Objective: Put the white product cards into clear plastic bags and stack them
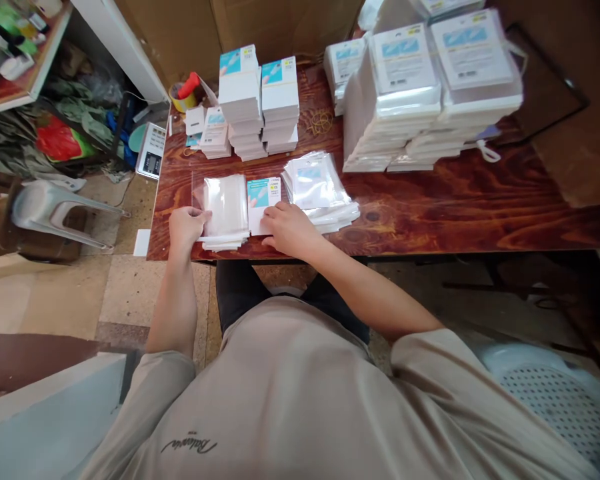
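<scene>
My left hand (186, 225) pinches the left edge of a clear plastic sleeve (225, 203) that lies on top of a small pile of such sleeves at the front edge of the wooden table (455, 200). My right hand (287, 227) rests on the lower part of a white printed card (263, 200) with a teal corner, just right of the sleeves. The card lies flat and partly under my fingers. To the right of that hand is a fanned pile of bagged cards (317, 187).
Two tall stacks of white cards (260, 100) stand at the back left of the table, with a shorter stack (215, 133) beside them. Large piles of bagged packs (430, 87) fill the back right. Rubber bands (320, 122) lie between. A scale (151, 150) and a grey chair (50, 210) are at the left.
</scene>
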The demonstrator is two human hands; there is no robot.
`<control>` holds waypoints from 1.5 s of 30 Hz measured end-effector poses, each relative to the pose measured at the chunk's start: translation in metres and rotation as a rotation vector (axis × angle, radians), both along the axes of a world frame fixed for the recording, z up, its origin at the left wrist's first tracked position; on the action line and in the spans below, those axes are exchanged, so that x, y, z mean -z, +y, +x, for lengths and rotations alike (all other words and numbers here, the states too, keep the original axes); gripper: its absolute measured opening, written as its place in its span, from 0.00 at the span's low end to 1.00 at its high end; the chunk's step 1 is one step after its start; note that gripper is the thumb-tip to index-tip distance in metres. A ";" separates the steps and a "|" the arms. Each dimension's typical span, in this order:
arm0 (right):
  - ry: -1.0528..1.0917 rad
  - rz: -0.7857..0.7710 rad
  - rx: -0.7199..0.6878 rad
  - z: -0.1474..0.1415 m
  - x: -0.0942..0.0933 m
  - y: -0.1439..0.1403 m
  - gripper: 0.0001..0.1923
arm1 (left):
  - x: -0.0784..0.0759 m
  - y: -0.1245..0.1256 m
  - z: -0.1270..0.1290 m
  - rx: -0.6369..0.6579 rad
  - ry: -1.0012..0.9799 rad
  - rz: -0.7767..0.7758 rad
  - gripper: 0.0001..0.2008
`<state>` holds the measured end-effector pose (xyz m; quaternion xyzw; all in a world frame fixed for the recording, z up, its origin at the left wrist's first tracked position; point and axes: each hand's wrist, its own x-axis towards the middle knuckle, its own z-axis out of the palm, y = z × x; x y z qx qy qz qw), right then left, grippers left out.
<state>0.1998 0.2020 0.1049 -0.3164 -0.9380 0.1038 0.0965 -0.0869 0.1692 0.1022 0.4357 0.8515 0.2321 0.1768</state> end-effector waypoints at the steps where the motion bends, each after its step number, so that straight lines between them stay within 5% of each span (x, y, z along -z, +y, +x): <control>1: -0.045 -0.007 -0.012 -0.003 -0.003 -0.001 0.14 | -0.003 -0.002 -0.001 0.017 0.014 0.032 0.14; 5: -0.127 -0.019 -0.060 0.002 -0.007 -0.002 0.10 | -0.009 -0.009 0.001 0.082 0.069 0.211 0.16; 7: -0.058 -0.030 -0.049 0.011 -0.008 -0.002 0.12 | -0.008 -0.008 0.009 0.031 -0.119 0.330 0.14; 11: 0.608 -0.116 0.288 0.035 -0.008 -0.013 0.13 | -0.007 -0.002 0.035 -0.167 -0.685 0.591 0.13; 14: 1.131 -0.435 0.635 0.043 -0.008 -0.031 0.17 | -0.007 0.001 0.056 -0.213 -0.899 0.663 0.14; 17: 1.232 -0.894 0.672 0.037 -0.004 -0.046 0.21 | -0.006 0.000 0.078 -0.212 -1.028 0.697 0.15; 19: 1.238 -0.992 0.687 0.029 0.001 -0.049 0.21 | -0.006 -0.003 0.093 -0.210 -1.086 0.711 0.14; 25: 1.464 -0.844 0.774 0.011 0.015 -0.045 0.20 | -0.004 -0.013 0.125 -0.200 -1.135 0.719 0.14; 35: 1.542 -0.614 0.864 -0.001 0.018 -0.059 0.17 | -0.024 -0.030 0.130 -0.113 -1.134 0.706 0.14; 41: 1.367 -0.804 0.652 0.012 0.004 -0.061 0.17 | -0.027 -0.032 0.125 0.001 -1.157 0.701 0.19; 45: 1.343 -0.975 0.571 0.017 0.001 -0.058 0.21 | -0.031 -0.026 0.117 -0.049 -1.056 0.794 0.18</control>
